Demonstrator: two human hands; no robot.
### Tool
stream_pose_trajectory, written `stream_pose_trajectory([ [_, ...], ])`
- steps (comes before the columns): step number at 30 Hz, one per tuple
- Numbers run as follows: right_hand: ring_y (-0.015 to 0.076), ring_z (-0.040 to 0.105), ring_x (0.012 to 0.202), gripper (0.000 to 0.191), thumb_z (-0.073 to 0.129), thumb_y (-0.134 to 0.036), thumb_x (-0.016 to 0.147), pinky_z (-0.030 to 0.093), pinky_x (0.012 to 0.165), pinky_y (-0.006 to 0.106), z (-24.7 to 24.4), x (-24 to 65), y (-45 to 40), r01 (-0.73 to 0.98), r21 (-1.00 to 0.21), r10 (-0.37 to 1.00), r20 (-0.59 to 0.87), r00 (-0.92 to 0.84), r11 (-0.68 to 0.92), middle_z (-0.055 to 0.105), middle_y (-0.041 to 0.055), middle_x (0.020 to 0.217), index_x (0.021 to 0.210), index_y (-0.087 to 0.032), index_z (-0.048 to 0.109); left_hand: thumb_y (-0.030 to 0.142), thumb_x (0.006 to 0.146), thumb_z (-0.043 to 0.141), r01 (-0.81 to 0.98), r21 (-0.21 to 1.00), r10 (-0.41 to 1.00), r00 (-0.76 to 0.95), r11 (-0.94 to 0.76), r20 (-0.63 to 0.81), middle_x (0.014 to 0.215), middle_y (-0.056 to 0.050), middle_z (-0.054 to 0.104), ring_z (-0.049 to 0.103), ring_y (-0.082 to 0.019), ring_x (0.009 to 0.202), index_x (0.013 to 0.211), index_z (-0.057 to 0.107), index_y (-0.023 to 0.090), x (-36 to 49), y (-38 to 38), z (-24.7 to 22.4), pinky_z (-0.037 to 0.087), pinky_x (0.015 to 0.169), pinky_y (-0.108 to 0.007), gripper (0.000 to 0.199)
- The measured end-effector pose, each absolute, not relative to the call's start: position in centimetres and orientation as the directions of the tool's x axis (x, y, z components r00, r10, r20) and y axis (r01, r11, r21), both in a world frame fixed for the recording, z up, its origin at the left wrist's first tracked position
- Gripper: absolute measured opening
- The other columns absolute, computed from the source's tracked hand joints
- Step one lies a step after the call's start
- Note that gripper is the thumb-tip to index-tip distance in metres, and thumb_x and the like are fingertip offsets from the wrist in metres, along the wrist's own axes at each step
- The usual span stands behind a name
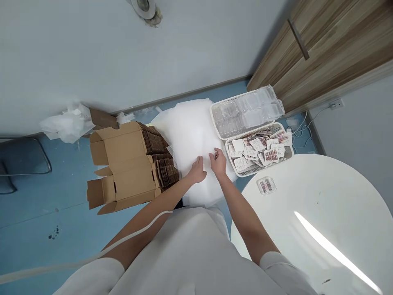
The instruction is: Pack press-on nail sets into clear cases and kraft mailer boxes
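Observation:
A stack of white foam sheets (193, 127) lies in front of me. Over its near part is my left hand (197, 171), fingers extended and nothing visible in it. Close on its right, my right hand (218, 162) is held over the same sheets with its fingers curled but apart, and no object shows in it. Whether either hand presses on the foam is hard to tell. Flattened brown cardboard boxes (127, 164) are at the left of the foam. On the right are a basket of clear plastic cases (245, 112) and a basket of printed cards (251, 149).
The round white table (322, 205) stands at the right, with a small clear case (266, 185) on it. White plastic bags (69, 123) lie by the wall at the left. A chair (23, 159) is at the far left; a wooden cabinet (325, 45) stands at the upper right.

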State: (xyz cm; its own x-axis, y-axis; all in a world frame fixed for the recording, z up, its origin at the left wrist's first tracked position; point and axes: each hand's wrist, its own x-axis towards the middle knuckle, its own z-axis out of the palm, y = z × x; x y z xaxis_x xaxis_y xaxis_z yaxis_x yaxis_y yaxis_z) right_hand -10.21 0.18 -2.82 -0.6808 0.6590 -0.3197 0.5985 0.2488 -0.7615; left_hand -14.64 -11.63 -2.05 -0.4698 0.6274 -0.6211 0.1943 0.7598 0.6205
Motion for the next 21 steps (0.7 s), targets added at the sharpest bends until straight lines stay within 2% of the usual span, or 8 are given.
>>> stream_pose_trajectory([
  [3, 0.0166, 0.053, 0.082, 0.023, 0.036, -0.029, 0.082, 0.043, 0.072, 0.031, -2.0, -10.3, -0.2, 0.476, -0.798, 0.593, -0.192, -0.782, 0.370, 0.056, 0.0060, 0.091, 0.091, -0.019, 0.055, 0.019, 0.072, 0.044, 0.103, 0.643, 0.591, -0.525, 0.759, -0.613, 0.144, -0.015, 0.015, 0.010, -0.025, 0.132, 0.135, 0.014, 0.010, -14.7, -11.7, -2.0, 0.016, 0.107, -0.041, 0.071],
  [5, 0.0162, 0.053, 0.088, 0.023, 0.034, -0.027, 0.083, 0.042, 0.072, 0.029, -1.7, -10.3, -0.6, 0.386, -0.817, 0.500, -0.141, -0.854, 0.429, 0.056, 0.0059, 0.098, 0.087, -0.021, 0.055, 0.021, 0.075, 0.042, 0.022, 0.672, 0.557, -0.579, 0.740, -0.595, 0.143, -0.013, 0.019, 0.017, -0.024, 0.131, 0.136, 0.015, 0.013, -14.7, -11.7, -1.8, 0.021, 0.105, -0.041, 0.067],
  [7, 0.0154, 0.055, 0.082, 0.023, 0.032, -0.026, 0.084, 0.042, 0.069, 0.028, -1.7, -10.3, -1.0, 0.384, -0.819, 0.437, -0.185, -0.880, 0.426, 0.059, 0.0039, 0.092, 0.090, -0.022, 0.054, 0.021, 0.076, 0.042, -0.036, 0.703, 0.542, -0.610, 0.710, -0.578, 0.142, -0.012, 0.022, 0.023, -0.024, 0.129, 0.136, 0.015, 0.016, -14.7, -11.8, -1.7, 0.027, 0.102, -0.041, 0.066],
  [10, 0.0143, 0.057, 0.073, 0.025, 0.030, -0.026, 0.084, 0.043, 0.067, 0.028, -2.2, -10.3, -1.2, 0.503, -0.807, 0.509, -0.307, -0.804, 0.310, 0.061, 0.0017, 0.083, 0.097, -0.021, 0.050, 0.021, 0.075, 0.048, -0.096, 0.728, 0.547, -0.595, 0.679, -0.588, 0.142, -0.012, 0.022, 0.032, -0.026, 0.125, 0.137, 0.016, 0.017, -14.3, -12.0, -1.4, 0.032, 0.098, -0.038, 0.069],
  [12, 0.0144, 0.057, 0.076, 0.027, 0.029, -0.026, 0.083, 0.043, 0.068, 0.027, -2.3, -10.3, -0.9, 0.566, -0.800, 0.597, -0.358, -0.718, 0.201, 0.062, 0.0026, 0.084, 0.104, -0.020, 0.046, 0.023, 0.075, 0.051, -0.141, 0.732, 0.553, -0.565, 0.667, -0.613, 0.143, -0.013, 0.019, 0.039, -0.026, 0.120, 0.138, 0.013, 0.019, -14.0, -12.2, -1.1, 0.036, 0.093, -0.036, 0.073],
  [14, 0.0149, 0.058, 0.078, 0.032, 0.028, -0.025, 0.083, 0.043, 0.069, 0.027, -1.8, -10.1, -0.6, 0.591, -0.790, 0.636, -0.373, -0.676, 0.165, 0.064, 0.0036, 0.084, 0.110, -0.018, 0.043, 0.027, 0.076, 0.052, -0.177, 0.740, 0.568, -0.535, 0.649, -0.626, 0.143, -0.014, 0.016, 0.047, -0.025, 0.113, 0.138, 0.008, 0.021, -13.7, -12.6, -0.7, 0.040, 0.089, -0.034, 0.076],
  [17, 0.0161, 0.058, 0.074, 0.039, 0.027, -0.022, 0.084, 0.043, 0.069, 0.029, 0.7, -9.8, -0.1, 0.592, -0.728, 0.598, -0.315, -0.737, 0.345, 0.065, 0.0036, 0.082, 0.121, -0.016, 0.036, 0.033, 0.078, 0.052, -0.177, 0.780, 0.601, -0.545, 0.600, -0.585, 0.144, -0.014, 0.011, 0.051, -0.023, 0.108, 0.139, 0.002, 0.022, -13.5, -13.6, 0.3, 0.041, 0.088, -0.032, 0.079],
  [21, 0.0175, 0.058, 0.083, 0.052, 0.030, -0.009, 0.080, 0.042, 0.068, 0.028, 6.0, -8.9, -0.5, 0.486, -0.472, 0.444, -0.207, -0.872, 0.735, 0.062, 0.0045, 0.098, 0.130, -0.023, 0.030, 0.038, 0.078, 0.052, -0.098, 0.838, 0.639, -0.600, 0.537, -0.481, 0.146, -0.013, 0.002, 0.043, -0.024, 0.117, 0.138, -0.001, 0.022, -13.2, -15.1, 1.4, 0.033, 0.097, -0.034, 0.081],
])
